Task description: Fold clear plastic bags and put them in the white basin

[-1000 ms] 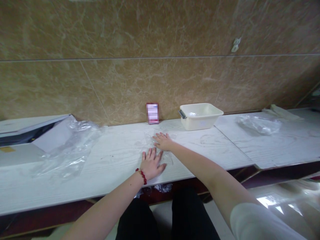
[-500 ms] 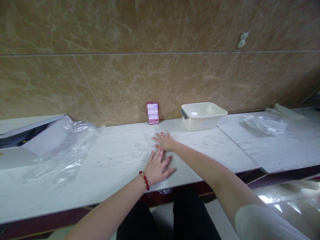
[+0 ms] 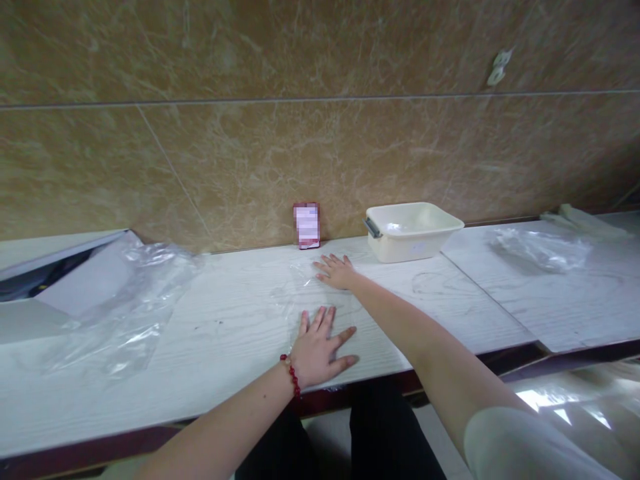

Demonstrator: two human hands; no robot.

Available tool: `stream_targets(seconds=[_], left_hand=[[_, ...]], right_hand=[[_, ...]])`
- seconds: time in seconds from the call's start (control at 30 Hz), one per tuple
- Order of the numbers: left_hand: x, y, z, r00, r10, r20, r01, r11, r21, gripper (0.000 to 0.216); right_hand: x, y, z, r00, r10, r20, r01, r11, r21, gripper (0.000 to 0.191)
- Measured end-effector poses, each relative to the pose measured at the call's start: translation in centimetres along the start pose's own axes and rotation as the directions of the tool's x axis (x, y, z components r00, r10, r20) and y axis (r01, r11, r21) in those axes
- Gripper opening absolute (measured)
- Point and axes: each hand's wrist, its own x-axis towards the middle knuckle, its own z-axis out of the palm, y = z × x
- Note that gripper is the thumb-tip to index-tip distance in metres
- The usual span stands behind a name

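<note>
A thin clear plastic bag lies flat on the white wood-grain table, hard to see against it. My left hand, with a red bead bracelet at the wrist, rests palm down near the table's front edge with fingers spread. It seems to lie on the lower part of the plastic. Farther back, my right hand presses flat on the upper part, its fingers spread to the left. Neither hand grasps anything.
A cream plastic bin with a grey handle stands right of my right hand. A small card-like object leans on the wall. Crumpled plastic lies at right. At left are an open white box and a large clear plastic bag.
My hands have moved apart: the left slid toward the front edge, the right slightly back toward the wall. More of the clear plastic shows between them.
</note>
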Motion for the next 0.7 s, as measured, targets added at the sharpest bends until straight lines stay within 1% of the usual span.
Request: stream_targets(seconds=[0.07, 0.13, 0.17, 0.2, 0.23, 0.27, 0.3, 0.33, 0.37, 0.43, 0.5, 0.6, 0.7], left_hand=[[0.0, 0.0, 0.0, 1.000, -0.001, 0.000, 0.001, 1.000, 0.000, 0.056], [-0.1, 0.0, 0.0, 1.000, -0.006, -0.003, 0.006, 1.000, 0.002, 0.057], [-0.1, 0.1, 0.0, 1.000, -0.008, -0.007, 0.008, 1.000, 0.002, 0.057], [-0.1, 0.0, 0.0, 1.000, -0.008, -0.011, 0.008, 1.000, 0.001, 0.057], [-0.1, 0.0, 0.1, 1.000, -0.006, -0.016, 0.006, 1.000, -0.001, 0.057], [0.0, 0.0, 0.1, 1.000, -0.005, -0.022, 0.005, 1.000, -0.005, 0.057], [0.0, 0.0, 0.1, 1.000, -0.003, -0.029, 0.003, 1.000, -0.008, 0.057], [0.0, 0.0, 0.2, 0.999, -0.001, -0.036, 0.001, 1.000, -0.012, 0.057], [0.0, 0.0, 0.2, 0.999, 0.000, -0.043, -0.001, 1.000, -0.016, 0.057], [-0.1, -0.1, 0.2, 0.999, 0.003, -0.054, -0.004, 1.000, -0.022, 0.057], [-0.1, -0.1, 0.2, 0.998, 0.009, -0.060, -0.010, 1.000, -0.023, 0.057], [-0.1, -0.2, 0.3, 0.997, 0.015, -0.070, -0.016, 1.000, -0.014, 0.057], [-0.1, -0.3, 0.6, 0.997, 0.016, -0.078, -0.016, 1.000, -0.008, 0.058]], right_hand=[[0.5, 0.5, -0.2, 0.999, 0.047, -0.017, -0.047, 0.999, -0.002, 0.054], [0.8, 0.3, -0.6, 0.992, 0.090, -0.090, -0.092, 0.996, -0.009, 0.055], [0.8, -0.2, -0.8, 0.986, 0.086, -0.144, -0.089, 0.996, -0.013, 0.056], [0.7, -0.8, -0.9, 0.979, 0.051, -0.196, -0.056, 0.998, -0.020, 0.057], [0.5, -1.7, -1.0, 0.973, -0.016, -0.230, 0.010, 0.999, -0.030, 0.057], [0.3, -2.8, -1.0, 0.964, -0.120, -0.238, 0.113, 0.993, -0.043, 0.056], [0.1, -3.8, -0.9, 0.950, -0.237, -0.202, 0.231, 0.972, -0.052, 0.053], [0.0, -4.9, -0.7, 0.937, -0.321, -0.140, 0.316, 0.947, -0.053, 0.052], [-0.1, -5.8, -0.4, 0.937, -0.337, -0.095, 0.334, 0.941, -0.047, 0.051], [0.1, -7.1, 0.3, 0.950, -0.307, -0.063, 0.306, 0.952, -0.029, 0.054], [0.7, -7.6, 0.9, 0.965, -0.252, -0.071, 0.252, 0.968, -0.010, 0.058], [2.3, -7.3, 1.3, 0.978, -0.199, -0.068, 0.201, 0.979, 0.015, 0.061], [3.8, -6.9, 1.3, 0.980, -0.192, -0.057, 0.194, 0.981, 0.028, 0.062]])
